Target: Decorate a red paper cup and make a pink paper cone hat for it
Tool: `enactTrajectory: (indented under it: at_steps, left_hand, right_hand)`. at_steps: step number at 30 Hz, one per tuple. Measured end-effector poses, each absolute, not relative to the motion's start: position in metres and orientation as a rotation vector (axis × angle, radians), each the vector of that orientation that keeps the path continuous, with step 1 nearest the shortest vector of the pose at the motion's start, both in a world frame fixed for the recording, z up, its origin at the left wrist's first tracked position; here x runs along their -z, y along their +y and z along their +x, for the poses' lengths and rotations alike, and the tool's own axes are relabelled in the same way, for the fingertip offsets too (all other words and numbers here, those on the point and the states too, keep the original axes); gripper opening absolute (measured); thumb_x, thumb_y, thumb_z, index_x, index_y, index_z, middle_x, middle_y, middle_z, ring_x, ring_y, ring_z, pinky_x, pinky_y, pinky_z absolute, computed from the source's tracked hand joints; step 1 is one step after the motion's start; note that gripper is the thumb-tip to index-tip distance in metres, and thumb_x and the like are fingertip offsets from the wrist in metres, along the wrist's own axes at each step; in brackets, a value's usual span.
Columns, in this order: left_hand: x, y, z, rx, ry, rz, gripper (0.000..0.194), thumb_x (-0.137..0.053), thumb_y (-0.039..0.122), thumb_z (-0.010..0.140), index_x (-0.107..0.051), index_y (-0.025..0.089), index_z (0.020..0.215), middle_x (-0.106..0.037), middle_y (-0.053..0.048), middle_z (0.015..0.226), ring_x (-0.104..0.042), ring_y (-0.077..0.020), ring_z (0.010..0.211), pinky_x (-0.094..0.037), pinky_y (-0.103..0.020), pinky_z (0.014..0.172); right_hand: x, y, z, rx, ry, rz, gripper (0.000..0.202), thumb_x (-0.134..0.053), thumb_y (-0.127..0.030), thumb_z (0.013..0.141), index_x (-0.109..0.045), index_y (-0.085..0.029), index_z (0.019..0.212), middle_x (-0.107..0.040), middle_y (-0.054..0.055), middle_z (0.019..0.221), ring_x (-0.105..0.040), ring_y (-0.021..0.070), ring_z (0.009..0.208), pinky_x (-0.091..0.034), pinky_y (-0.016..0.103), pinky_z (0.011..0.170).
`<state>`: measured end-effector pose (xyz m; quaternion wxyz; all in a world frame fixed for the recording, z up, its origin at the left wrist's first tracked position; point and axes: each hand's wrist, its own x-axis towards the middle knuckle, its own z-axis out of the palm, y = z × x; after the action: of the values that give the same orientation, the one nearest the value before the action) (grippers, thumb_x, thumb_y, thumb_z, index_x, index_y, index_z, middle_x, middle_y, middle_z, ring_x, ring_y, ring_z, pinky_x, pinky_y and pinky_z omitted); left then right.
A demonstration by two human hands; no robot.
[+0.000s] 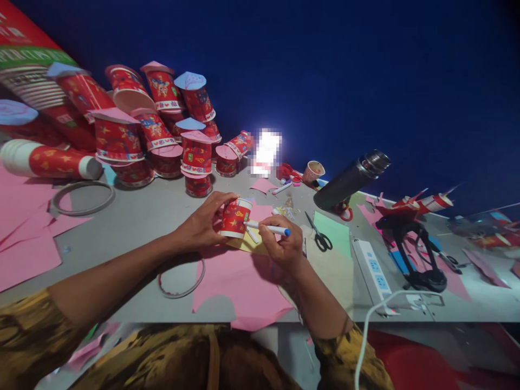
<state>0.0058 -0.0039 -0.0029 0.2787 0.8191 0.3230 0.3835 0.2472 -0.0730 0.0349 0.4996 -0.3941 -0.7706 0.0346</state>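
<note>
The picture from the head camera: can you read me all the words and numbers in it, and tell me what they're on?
"APER CUPS": on the green band of the paper cup pack, cut off at the picture's edge.
Too small or blurred to read: white marks on the pack's red part, prints on the red paper cup in the left hand, and marks on the power strip.

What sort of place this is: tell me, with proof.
Likely a paper-craft workspace: the left hand holds a red, star-printed paper cup, similar red cups with pink or blue paper tops are stacked farther back, and black-handled metal scissors lie nearby.
</note>
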Motion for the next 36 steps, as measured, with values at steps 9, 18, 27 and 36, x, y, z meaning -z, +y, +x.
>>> enactTrajectory:
  at_steps: [9,18,27,36]
  left_hand:
    - [0.003,-0.005,0.007,-1.021,0.879,2.216,0.083,-0.091,0.047,0.079,-0.051,0.028,0.149,-0.062,-0.012,0.145,-0.062,-0.0342,0.134,-0.057,-0.053,0.114]
    - [0.001,-0.003,0.005,-0.985,0.898,2.173,0.082,-0.087,0.048,0.081,-0.049,0.026,0.15,-0.061,-0.012,0.146,-0.063,-0.0329,0.135,-0.056,-0.051,0.116]
    - [0.0,-0.004,0.006,-0.977,0.891,2.097,0.083,-0.087,0.047,0.08,-0.049,0.028,0.151,-0.06,-0.011,0.149,-0.066,-0.0328,0.132,-0.062,-0.049,0.109]
    - [-0.002,-0.006,0.008,-0.999,0.868,1.99,0.083,-0.09,0.046,0.077,-0.053,0.029,0.149,-0.06,-0.012,0.15,-0.067,-0.0345,0.132,-0.064,-0.052,0.107]
  right_hand:
    - [-0.029,-0.073,0.242,-0.072,-1.882,-0.922,0.013,-0.061,-0.026,0.105,-0.072,-0.022,0.099,-0.079,0.005,0.085,-0.074,0.0189,0.074,-0.06,0.033,0.072]
    - [-0.036,-0.074,0.246,-0.103,-1.795,-0.969,0.012,-0.062,-0.022,0.102,-0.07,-0.023,0.093,-0.079,0.002,0.08,-0.074,0.0172,0.07,-0.058,0.029,0.068]
    - [-0.036,-0.072,0.248,-0.142,-1.775,-1.005,0.012,-0.064,-0.021,0.101,-0.071,-0.022,0.091,-0.078,0.002,0.078,-0.071,0.0164,0.067,-0.056,0.028,0.066]
    - [-0.039,-0.074,0.251,-0.283,-1.792,-1.025,0.016,-0.064,-0.024,0.101,-0.072,-0.022,0.087,-0.075,0.001,0.075,-0.069,0.0157,0.065,-0.054,0.028,0.065]
